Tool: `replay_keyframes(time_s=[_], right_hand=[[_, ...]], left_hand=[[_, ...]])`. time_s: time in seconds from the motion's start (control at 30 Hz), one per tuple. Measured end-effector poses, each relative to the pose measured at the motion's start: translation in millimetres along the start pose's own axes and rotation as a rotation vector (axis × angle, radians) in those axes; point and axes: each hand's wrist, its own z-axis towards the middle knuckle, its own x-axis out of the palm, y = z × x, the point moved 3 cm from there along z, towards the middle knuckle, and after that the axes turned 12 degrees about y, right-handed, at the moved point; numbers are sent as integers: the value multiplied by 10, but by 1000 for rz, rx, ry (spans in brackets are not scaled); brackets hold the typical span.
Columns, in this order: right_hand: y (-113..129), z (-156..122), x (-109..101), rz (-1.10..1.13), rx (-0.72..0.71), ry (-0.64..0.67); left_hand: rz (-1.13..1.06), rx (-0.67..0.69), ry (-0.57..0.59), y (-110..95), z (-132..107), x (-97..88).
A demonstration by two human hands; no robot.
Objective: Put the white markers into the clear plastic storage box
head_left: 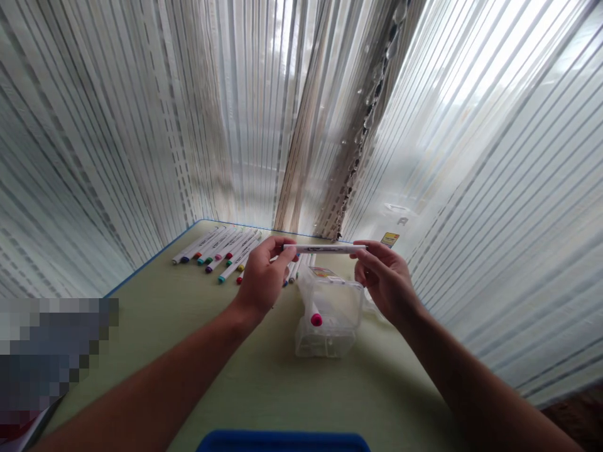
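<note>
Between my two hands a white marker (325, 249) is held level, with dark print along its barrel. My left hand (264, 270) pinches its left end, and my right hand (384, 273) pinches the right end. Just below the marker, a clear plastic case (336, 307) stands on the table, with a pink-capped marker (316, 319) inside it. To the left of my left hand lie several white markers (223, 248) with caps of different colours. A few more markers (294, 270) lie behind the case, partly hidden by my left hand.
The pale green table (164, 339) has a blue edge. A striped sheer curtain (245, 125) hangs behind and beside it. A blue object (282, 441) shows at the bottom edge. A clear package with a yellow label (390, 239) stands behind my right hand.
</note>
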Motion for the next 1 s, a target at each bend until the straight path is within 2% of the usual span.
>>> replay_keyframes(time_s=[0.23, 0.47, 0.57, 0.8, 1.0], right_hand=[[-18, 1, 23, 26, -24, 86], [-127, 56, -68, 61, 40, 29], [-138, 51, -56, 76, 75, 24], [-129, 27, -44, 83, 101, 15], [-66, 15, -13, 77, -1, 38]], left_hand=[[0, -26, -20, 30, 31, -38], [119, 183, 29, -160, -129, 96], [138, 224, 74, -211, -187, 152], [145, 212, 61, -186, -160, 115], [101, 128, -19, -38, -16, -31]])
